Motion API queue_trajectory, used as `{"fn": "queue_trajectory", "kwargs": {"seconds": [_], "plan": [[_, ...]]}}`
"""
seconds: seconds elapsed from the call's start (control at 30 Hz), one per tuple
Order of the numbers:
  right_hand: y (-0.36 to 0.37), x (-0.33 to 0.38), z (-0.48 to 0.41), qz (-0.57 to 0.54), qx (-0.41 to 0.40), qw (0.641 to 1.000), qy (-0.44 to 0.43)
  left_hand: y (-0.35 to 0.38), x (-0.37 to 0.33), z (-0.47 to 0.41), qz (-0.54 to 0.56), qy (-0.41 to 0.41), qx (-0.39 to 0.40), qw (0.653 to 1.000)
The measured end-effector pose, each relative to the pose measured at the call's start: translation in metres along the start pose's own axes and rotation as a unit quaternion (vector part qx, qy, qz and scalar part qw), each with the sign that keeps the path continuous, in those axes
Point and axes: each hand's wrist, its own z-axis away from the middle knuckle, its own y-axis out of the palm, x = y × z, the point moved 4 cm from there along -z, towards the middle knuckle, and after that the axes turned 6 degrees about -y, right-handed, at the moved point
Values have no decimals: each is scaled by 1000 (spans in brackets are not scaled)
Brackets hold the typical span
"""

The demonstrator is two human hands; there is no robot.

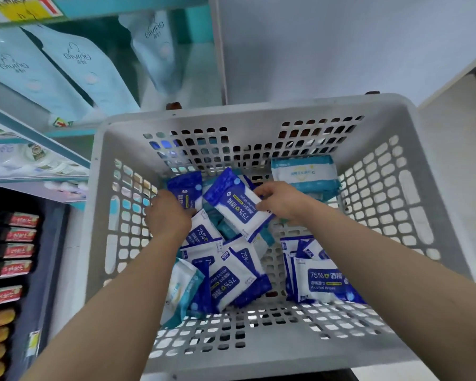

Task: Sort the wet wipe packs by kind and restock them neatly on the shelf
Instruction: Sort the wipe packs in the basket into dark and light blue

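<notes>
Grey plastic basket (pixel 231 111) holds the packs. Right hand (pixel 282 200) pinches a blue pack (pixel 237 207) mid-basket, raised clear, apparently for sorting. Left hand (pixel 168 215) covers another by the left wall, grip hidden. Teal stack (pixel 304 171) sits grouped in the far right corner.

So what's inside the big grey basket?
Inside the basket: a heap of blue alcohol wipe packs, a tidy stack, teal packs. The right hand grips one blue pack. Whatever lies under the heap is hidden.

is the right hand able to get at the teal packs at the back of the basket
Probably not yet: the teal packs lie uncovered beyond the right hand, but it holds a blue pack.
</notes>
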Motion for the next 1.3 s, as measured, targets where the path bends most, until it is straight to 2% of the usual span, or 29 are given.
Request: {"fn": "queue_trajectory", "kwargs": {"seconds": [0.07, 0.13, 0.23, 0.27, 0.37, 0.47, 0.53, 0.63, 0.73, 0.8, 0.87, 0.93, 1.0, 1.07, 1.17, 1.3], "plan": [[-6, -4, 6, 4, 5, 1000, -1, -11, 0, 8, 94, 19, -25, 995], [-13, -6, 15, 6, 14, 1000, -10, -29, -6, 19, 205, 53, -40, 977], [-29, -7, 34, 22, 28, 999, -33, -52, -16, 33, 308, 79, -61, 946], [-36, -8, 43, 41, 39, 998, -33, -58, -21, 39, 342, 80, -38, 936], [-54, -21, 71, 155, 89, 984, -7, -59, -41, 66, 409, 91, 119, 900], [-61, -49, 89, 323, 157, 932, 37, -41, -65, 96, 331, 122, 237, 905], [-65, -69, 96, 375, 172, 908, 76, -22, -80, 114, 268, 139, 323, 897], [-76, -82, 98, 338, 81, 934, 87, 8, -99, 144, 127, 202, 443, 864], [-85, -77, 102, 208, -37, 977, 16, 29, -118, 166, 55, 258, 501, 825], [-85, -72, 107, 176, -29, 984, -28, 37, -129, 174, 35, 272, 521, 808], [-84, -72, 110, 225, 0, 974, -37, 48, -136, 180, 17, 281, 526, 803], [-82, -75, 112, 272, 28, 962, -9, 58, -138, 181, 17, 274, 493, 826], [-82, -80, 112, 307, 41, 950, 22, 64, -138, 174, -7, 277, 415, 867], [-82, -83, 112, 340, 56, 938, 41, 65, -137, 169, -53, 280, 376, 881], [-76, -89, 109, 401, 108, 907, 73, 70, -131, 176, -58, 265, 446, 853], [-71, -94, 105, 408, 126, 900, 90, 71, -130, 184, -77, 302, 458, 833]]}}
